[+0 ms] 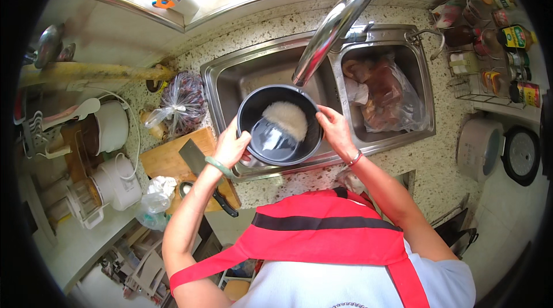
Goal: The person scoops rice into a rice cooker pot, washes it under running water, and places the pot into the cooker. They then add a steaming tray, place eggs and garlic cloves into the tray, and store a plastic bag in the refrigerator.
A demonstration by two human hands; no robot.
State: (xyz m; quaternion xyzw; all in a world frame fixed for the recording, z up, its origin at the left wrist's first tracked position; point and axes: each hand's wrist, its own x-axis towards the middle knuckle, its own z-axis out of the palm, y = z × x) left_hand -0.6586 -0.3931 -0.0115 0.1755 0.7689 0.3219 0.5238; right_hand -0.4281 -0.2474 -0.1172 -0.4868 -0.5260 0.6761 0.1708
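The left hand (232, 145) and right hand (336, 129) grasp the round pot (249, 114) between them, its far rim near the faucet (336, 28).

Kitchen, likely a home one: twin-bowl steel sink (276, 72) below left grip (230, 148) and right grip (336, 129), tap (337, 28) just beyond them, set in a speckled surface (426, 161). Chopping board (161, 155) with cleaver (194, 157) just left of left grip, cooking utensils (84, 110) farther left. Well right of right grip: wire rack (489, 99) of condiment bottles (516, 37).
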